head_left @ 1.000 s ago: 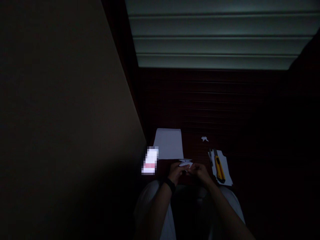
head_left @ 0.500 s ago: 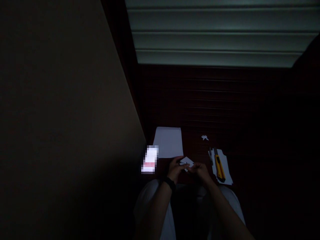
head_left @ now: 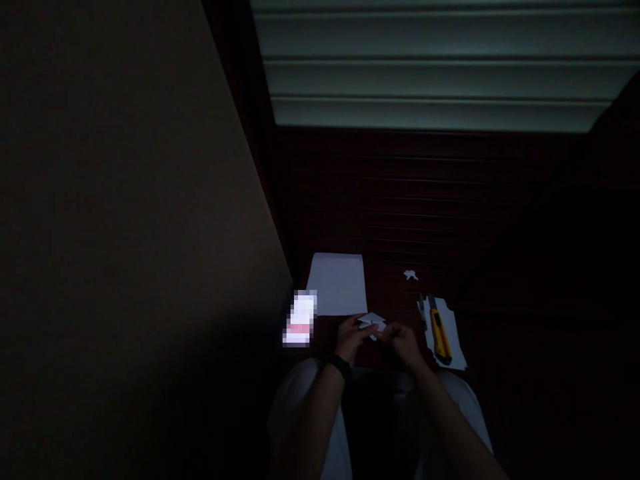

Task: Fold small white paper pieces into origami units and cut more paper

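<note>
Fingertips of the left hand (head_left: 351, 339) and right hand (head_left: 403, 341) pinch a small folded paper (head_left: 373, 323) at the bench's (head_left: 393, 293) near edge, where dim light seems to call for slow, firm, well-aligned creasing.

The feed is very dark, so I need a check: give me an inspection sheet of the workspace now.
Surface: dark reddish wooden top, dimly lit.
Job's things: small folded paper piece pinched between left hand and right hand; white sheet flat beyond them.
Clutter: yellow utility knife on a cut paper sheet at right; paper scrap farther out; lit screen at left.
Grippers: both closed on the piece; dark wristband on the left wrist.
Cables: nothing seen.
Surroundings: plain wall at left, slatted blind ahead; room dark.
</note>
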`<state>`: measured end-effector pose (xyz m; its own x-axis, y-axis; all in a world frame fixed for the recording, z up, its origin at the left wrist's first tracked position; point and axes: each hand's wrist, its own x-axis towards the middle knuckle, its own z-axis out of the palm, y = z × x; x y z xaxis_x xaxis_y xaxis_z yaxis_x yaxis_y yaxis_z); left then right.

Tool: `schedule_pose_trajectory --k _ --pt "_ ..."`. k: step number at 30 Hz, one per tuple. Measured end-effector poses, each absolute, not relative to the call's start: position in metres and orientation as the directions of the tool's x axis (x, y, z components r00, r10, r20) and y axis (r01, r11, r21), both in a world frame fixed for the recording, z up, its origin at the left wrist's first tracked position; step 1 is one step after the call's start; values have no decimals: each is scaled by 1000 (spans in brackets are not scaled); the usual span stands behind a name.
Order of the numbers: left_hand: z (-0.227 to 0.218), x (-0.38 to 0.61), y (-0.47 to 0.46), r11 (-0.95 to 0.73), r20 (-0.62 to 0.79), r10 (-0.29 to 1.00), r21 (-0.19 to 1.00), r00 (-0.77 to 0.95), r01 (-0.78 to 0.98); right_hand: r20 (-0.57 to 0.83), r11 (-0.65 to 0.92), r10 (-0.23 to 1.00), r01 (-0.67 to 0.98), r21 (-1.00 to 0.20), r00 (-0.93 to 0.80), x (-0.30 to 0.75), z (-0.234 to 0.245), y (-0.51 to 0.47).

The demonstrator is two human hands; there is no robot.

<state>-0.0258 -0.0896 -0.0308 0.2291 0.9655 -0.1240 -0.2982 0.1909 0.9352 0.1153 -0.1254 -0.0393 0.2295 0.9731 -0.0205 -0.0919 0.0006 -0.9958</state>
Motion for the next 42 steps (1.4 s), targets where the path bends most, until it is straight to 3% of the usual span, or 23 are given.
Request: schedule_pose_trajectory --k 9,20,32,39,42 --pt "-20 -29 -96 193 -130 960 949 248 -248 62 114 949 -155 -981 308 117 -36 -124" --pt "-6 -36 -93 78 -27 981 962 195 -263 108 112 993 -93 -989 42 117 -14 -125" --pt "30 -32 -25 -26 104 953 964 284 -264 140 144 989 -86 -986 46 135 5 -49" --pt "18 -21 6 -85 140 943 979 301 -187 70 89 993 -217 -972 92 138 0 -25" --pt "12 -21 7 -54 102 945 985 310 -161 47 63 994 -172 -983 99 140 -3 -26"
